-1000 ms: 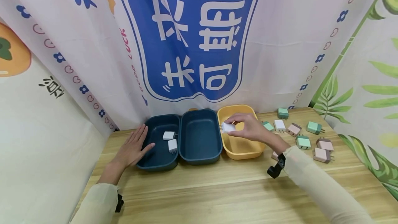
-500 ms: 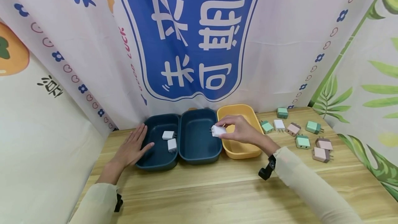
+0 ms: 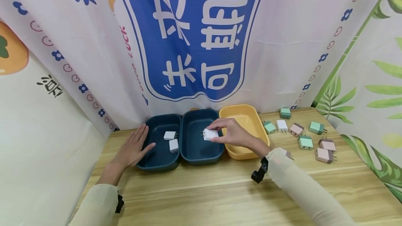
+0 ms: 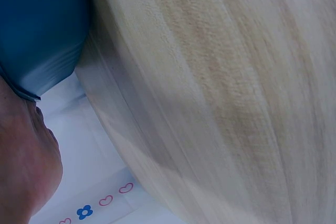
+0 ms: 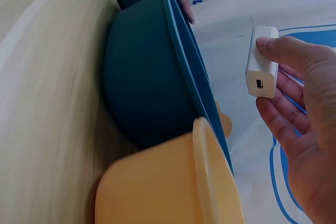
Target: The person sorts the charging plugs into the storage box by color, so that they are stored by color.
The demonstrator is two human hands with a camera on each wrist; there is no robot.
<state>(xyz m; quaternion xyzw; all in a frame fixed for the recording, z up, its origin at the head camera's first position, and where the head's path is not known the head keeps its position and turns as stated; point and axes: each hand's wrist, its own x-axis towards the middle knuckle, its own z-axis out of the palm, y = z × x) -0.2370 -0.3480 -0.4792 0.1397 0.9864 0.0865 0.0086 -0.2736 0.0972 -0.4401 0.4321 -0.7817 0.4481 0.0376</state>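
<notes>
My right hand [image 3: 233, 133] pinches a white USB charger [image 3: 210, 134] between thumb and fingers, above the right side of the middle dark blue bin [image 3: 201, 161]. In the right wrist view the charger [image 5: 262, 61] shows its USB port, clear of the bins. My left hand [image 3: 133, 147] lies with straight fingers on the left rim of the left dark blue bin [image 3: 158, 168]. Two white chargers [image 3: 170, 135] lie inside that left bin. In the left wrist view, part of the left hand [image 4: 26, 156] is against the blue bin [image 4: 42, 30].
A yellow bin [image 3: 243, 154] stands right of the middle bin, under my right wrist. Several green chargers [image 3: 305, 142], pink chargers [image 3: 324, 155] and a white charger [image 3: 282, 126] lie loose on the wooden table [image 3: 194, 198] at the right. A printed curtain [image 3: 282, 62] hangs behind the bins.
My right hand has carried the white charger leftward from above the yellow bin to above the middle blue bin. The left hand has stayed in place.
</notes>
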